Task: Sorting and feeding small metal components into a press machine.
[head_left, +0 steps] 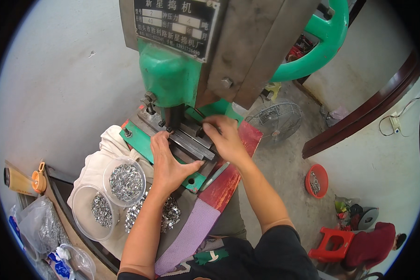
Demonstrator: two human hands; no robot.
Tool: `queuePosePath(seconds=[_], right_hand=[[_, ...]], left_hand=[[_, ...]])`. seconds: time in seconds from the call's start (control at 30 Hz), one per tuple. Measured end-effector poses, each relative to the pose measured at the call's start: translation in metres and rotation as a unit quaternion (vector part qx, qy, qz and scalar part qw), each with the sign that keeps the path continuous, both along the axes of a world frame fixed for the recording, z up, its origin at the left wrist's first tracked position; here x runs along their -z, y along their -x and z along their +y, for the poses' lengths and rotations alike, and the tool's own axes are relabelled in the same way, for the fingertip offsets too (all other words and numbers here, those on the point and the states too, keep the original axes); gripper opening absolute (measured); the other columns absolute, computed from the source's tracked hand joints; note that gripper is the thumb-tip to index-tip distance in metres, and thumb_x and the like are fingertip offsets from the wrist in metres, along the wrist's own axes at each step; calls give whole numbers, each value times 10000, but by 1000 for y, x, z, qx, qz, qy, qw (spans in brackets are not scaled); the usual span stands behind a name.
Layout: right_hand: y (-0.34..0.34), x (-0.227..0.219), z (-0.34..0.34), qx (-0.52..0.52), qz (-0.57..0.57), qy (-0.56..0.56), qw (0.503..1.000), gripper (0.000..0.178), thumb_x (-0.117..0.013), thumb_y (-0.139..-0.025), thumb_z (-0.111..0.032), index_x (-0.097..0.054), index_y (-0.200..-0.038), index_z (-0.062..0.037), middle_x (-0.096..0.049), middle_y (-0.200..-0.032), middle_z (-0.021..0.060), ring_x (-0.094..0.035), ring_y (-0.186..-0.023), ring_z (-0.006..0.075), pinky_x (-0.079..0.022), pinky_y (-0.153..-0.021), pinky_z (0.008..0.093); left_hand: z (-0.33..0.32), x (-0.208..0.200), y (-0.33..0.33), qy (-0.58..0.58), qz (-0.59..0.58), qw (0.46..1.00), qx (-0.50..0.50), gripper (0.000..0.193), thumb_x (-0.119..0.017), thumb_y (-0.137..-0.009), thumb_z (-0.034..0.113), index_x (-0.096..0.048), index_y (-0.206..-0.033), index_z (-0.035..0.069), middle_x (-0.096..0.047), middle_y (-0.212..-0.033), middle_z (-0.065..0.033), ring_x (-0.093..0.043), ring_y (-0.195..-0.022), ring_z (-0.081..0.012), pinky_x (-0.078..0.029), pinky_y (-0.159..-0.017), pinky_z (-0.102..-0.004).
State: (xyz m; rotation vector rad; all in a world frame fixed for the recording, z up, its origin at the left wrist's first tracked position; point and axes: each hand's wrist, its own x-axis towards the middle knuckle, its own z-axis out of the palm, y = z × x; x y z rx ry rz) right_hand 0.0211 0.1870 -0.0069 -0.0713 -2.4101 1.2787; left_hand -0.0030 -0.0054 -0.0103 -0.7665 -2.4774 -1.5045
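A green and grey press machine [170,70] stands in front of me, its punch reaching down to a steel die [189,142] on a green base [140,140]. My left hand [168,161] rests at the die's near side, fingertips by the punch and thumb stretched apart along the front edge. On the die's right, my right hand [226,140] has its fingers curled together beside a dark steel block; whatever they hold is hidden. Close to my left forearm are a clear tub of small metal parts [126,182], a second clear tub [91,214] and a loose heap of shiny pieces [170,214].
A red board [226,186] and a purple mat [191,233] lie to the right of the base. Behind are a green handwheel [333,42] and a floor fan [277,121]. A red bowl [316,181], a red stool [331,245] and another person [371,245] are at right.
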Motion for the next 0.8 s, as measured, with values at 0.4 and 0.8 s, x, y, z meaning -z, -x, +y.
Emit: queuePosePath(seconds=[0.4, 0.8], right_hand=[[-64, -13, -23, 6, 53, -296, 954, 400, -713, -869, -427, -604, -934, -48, -607, -923, 128, -566, -869, 324, -430, -742, 430], [-142, 7, -7, 107, 16, -188, 976, 180, -599, -990, -191, -634, -1004, -14, -629, -893, 100, -600, -838, 227, -459, -772, 338]], left_hand=[[-7, 3, 0, -3, 16, 1000, 21, 956, -923, -582, 184, -375, -1329, -52, -419, -1272, -208, -428, -1223, -374, -383, -1069, -443], [-46, -4, -74, -127, -116, 984, 45, 451, -771, -819, 66, -593, -1233, 43, -567, -1150, -123, -601, -1008, -226, -523, -843, -330]])
